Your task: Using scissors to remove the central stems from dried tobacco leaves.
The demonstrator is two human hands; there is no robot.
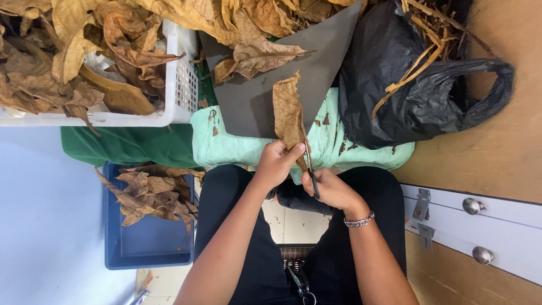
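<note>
A long dry brown leaf (288, 116) stands upright over a grey board (265, 101). My left hand (276, 162) pinches the leaf's lower end between thumb and fingers. My right hand (330, 189), with a metal bracelet on the wrist, grips a thin dark tool or stem (312, 179) at the base of the leaf; which one it is I cannot tell. Both hands meet above my lap, just in front of a mint-green cloth (226, 148).
A white basket (180, 85) heaped with dry leaves stands at the upper left. A blue tray (147, 243) with several leaves lies at the lower left. A black bag (406, 96) holding leaf stems sits at the right. White drawers with round knobs (471, 206) are at the far right.
</note>
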